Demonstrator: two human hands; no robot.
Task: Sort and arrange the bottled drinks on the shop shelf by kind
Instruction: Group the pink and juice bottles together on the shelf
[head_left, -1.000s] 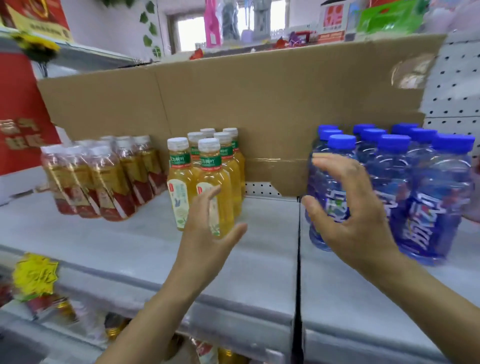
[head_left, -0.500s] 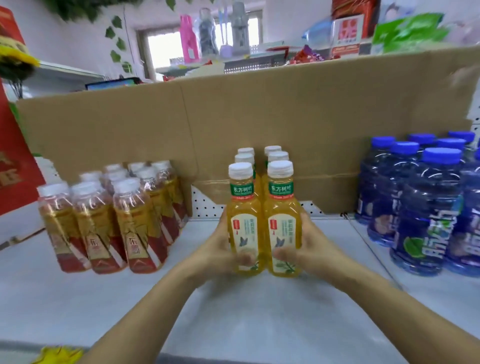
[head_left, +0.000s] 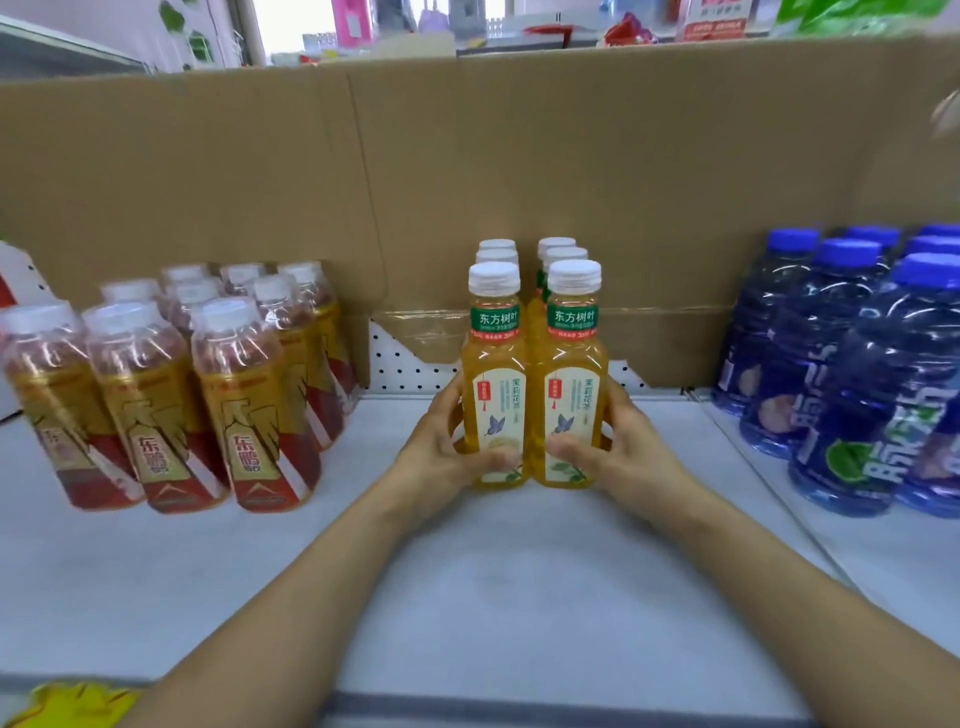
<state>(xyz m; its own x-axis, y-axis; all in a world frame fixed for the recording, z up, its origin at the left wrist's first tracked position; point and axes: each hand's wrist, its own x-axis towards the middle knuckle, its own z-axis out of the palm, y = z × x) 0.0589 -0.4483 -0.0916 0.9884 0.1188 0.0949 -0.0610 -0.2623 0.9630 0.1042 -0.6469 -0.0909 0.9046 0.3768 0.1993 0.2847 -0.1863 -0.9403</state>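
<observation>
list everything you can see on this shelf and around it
yellow bottles: six, white caps, mid-shelf in two rows
red and gold bottles: about nine, left of them
blue bottles: at least six, right, cut off by the edge
cardboard: one sheet, brown, behind the bottles
shelf: one, pale grey, under everything
tag: one, yellow, bottom left corner
left hand: grips the front left yellow bottle
right hand: grips the front right yellow bottle

"东方树叶" on yellow tea bottles (head_left: 496, 364); "东鹏" on red-gold bottles (head_left: 249, 431).
</observation>
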